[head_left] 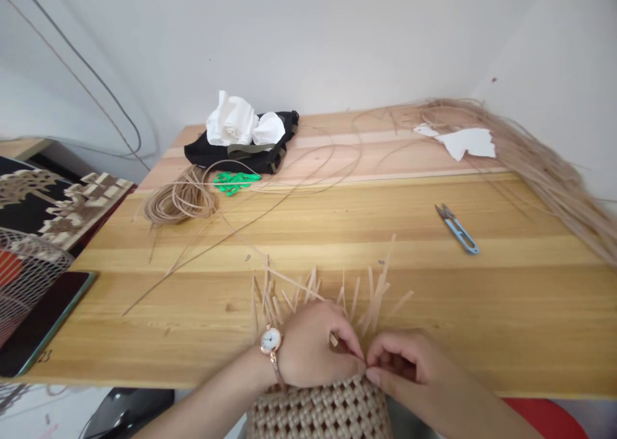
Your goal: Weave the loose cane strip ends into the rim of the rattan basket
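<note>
A woven basket (321, 413) in beige strips sits at the table's front edge, with several loose strip ends (371, 297) standing up from its far rim. My left hand (322, 342), a watch (270, 340) on its wrist, lies across the rim with thumb and forefinger pinched at the right side of the weave. Close against those fingertips, my right hand (409, 368) is pinched too. What lies between the fingertips is too small to make out, though it is at the rim where the strips come out.
Thread snips (457, 229) lie to the right. At the back are a coil of strips (180, 195), a green bundle (236, 182), a black bag (260, 159) under white tissue (231, 121), and a long strip bundle (535, 162). A phone (43, 323) rests at left.
</note>
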A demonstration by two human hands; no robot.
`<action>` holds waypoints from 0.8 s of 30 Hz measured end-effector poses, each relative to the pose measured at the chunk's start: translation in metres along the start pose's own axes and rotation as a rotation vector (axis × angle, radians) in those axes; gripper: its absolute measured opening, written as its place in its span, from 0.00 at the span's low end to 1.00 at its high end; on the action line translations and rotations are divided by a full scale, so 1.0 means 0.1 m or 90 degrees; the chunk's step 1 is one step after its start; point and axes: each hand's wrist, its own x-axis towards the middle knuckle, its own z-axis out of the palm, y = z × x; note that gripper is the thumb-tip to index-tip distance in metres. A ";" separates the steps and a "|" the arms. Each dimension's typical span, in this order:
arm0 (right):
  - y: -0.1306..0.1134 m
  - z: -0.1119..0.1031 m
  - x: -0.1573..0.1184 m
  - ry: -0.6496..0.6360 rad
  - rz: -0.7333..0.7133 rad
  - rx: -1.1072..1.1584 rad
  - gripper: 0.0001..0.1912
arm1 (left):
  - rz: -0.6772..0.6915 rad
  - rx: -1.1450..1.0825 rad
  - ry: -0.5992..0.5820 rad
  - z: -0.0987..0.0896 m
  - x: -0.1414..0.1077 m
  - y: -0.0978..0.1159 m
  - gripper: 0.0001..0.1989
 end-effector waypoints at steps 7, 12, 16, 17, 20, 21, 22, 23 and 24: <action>0.05 0.01 -0.02 0.002 0.004 -0.010 0.06 | -0.006 -0.042 -0.057 0.01 0.03 -0.04 0.06; 0.02 -0.02 -0.06 0.012 0.016 0.014 0.08 | -0.019 -0.038 -0.104 -0.03 0.05 -0.01 0.06; 0.00 -0.10 -0.06 0.014 0.012 0.016 0.08 | -0.046 -0.080 -0.097 -0.02 0.04 -0.01 0.07; 0.01 -0.12 -0.06 0.025 -0.003 -0.013 0.07 | -0.054 -0.093 -0.092 -0.02 0.03 -0.02 0.07; 0.10 -0.17 -0.07 0.101 -0.134 -0.170 0.02 | -0.068 -0.125 -0.066 -0.05 0.00 -0.05 0.09; 0.14 -0.18 -0.08 0.133 -0.194 -0.229 0.04 | -0.070 -0.135 -0.050 -0.07 -0.02 -0.07 0.09; 0.19 -0.18 -0.09 0.163 -0.250 -0.283 0.07 | -0.079 -0.142 -0.028 -0.11 -0.04 -0.08 0.10; 0.24 -0.18 -0.11 0.189 -0.299 -0.330 0.09 | -0.095 -0.141 0.002 -0.15 -0.08 -0.09 0.10; 0.28 -0.18 -0.13 0.211 -0.338 -0.369 0.12 | -0.118 -0.126 0.041 -0.20 -0.12 -0.09 0.10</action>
